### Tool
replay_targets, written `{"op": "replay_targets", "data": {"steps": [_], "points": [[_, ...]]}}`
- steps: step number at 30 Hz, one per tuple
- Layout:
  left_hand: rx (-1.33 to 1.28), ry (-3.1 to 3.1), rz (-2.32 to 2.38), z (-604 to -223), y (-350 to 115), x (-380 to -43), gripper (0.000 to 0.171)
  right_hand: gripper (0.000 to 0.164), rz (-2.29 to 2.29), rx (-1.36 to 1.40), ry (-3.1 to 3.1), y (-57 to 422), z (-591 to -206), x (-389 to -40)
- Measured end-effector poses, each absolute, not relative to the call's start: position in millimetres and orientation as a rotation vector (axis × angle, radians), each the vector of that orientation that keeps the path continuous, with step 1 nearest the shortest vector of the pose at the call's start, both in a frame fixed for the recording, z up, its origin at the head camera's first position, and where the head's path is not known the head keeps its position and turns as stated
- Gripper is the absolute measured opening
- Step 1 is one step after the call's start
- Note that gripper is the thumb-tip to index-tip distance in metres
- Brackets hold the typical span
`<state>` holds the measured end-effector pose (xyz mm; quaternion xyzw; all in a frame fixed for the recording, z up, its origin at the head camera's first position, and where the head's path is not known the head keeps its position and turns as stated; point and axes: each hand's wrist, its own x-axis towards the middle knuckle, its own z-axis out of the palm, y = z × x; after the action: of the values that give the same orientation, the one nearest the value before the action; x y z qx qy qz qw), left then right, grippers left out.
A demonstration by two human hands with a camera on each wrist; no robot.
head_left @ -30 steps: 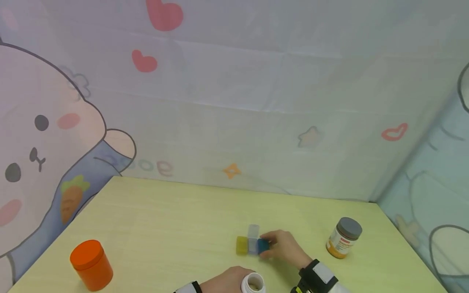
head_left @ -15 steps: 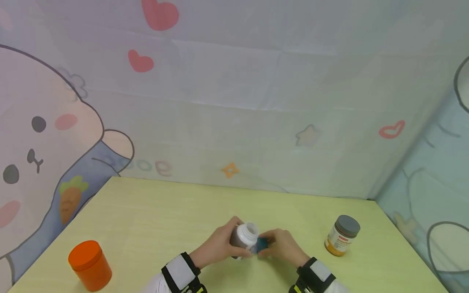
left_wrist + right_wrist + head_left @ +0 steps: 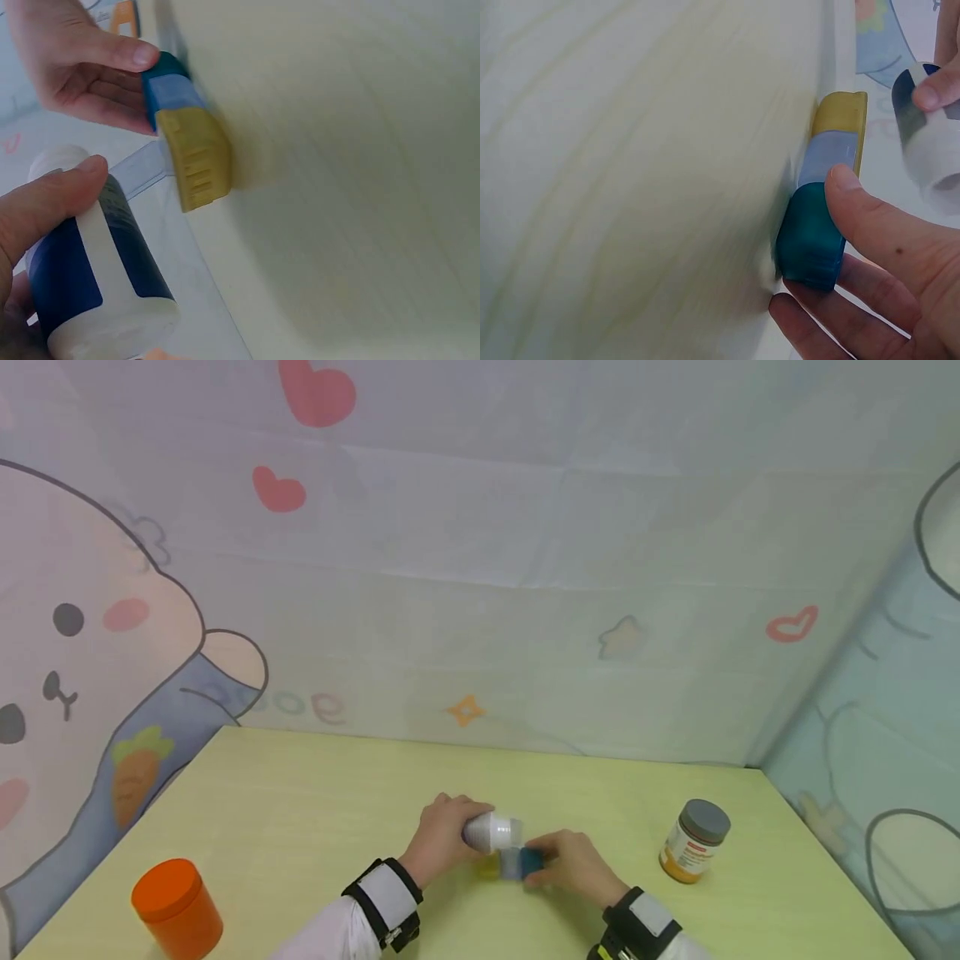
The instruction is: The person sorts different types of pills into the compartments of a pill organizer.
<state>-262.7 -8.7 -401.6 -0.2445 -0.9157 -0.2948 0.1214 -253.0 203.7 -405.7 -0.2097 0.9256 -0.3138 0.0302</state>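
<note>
A small pill organizer [image 3: 510, 865] lies on the table, with yellow, clear and blue-green compartments in a row. In the left wrist view its clear middle lid [image 3: 142, 171] stands open, while the yellow lid [image 3: 180, 161] is down. My right hand [image 3: 576, 867] pinches the blue-green end [image 3: 810, 236] between thumb and fingers. A white pill bottle [image 3: 493, 832] with a dark blue label is gripped in my left hand [image 3: 444, 831]. Its uncapped mouth tips toward the right, close over the organizer's middle compartment. The bottle's contents are hidden.
An orange lidded jar [image 3: 178, 908] stands at the table's left front. To the right of my right hand is a jar with a grey lid [image 3: 695, 841]. A printed cloth backdrop [image 3: 510, 552] rises behind the pale yellow table [image 3: 337, 785].
My left hand has come up from the front edge with the bottle and tilted it from upright to nearly level over the organizer. My right hand keeps its pinch on the blue-green end.
</note>
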Motion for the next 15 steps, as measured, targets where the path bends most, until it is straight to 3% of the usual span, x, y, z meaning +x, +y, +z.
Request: {"op": "replay_targets", "data": {"steps": [15], "points": [[-0.714, -2.738, -0.453, -403, 5, -255, 0.056, 0.048, -0.964, -0.638, 2.837, 202, -409, -254]]}}
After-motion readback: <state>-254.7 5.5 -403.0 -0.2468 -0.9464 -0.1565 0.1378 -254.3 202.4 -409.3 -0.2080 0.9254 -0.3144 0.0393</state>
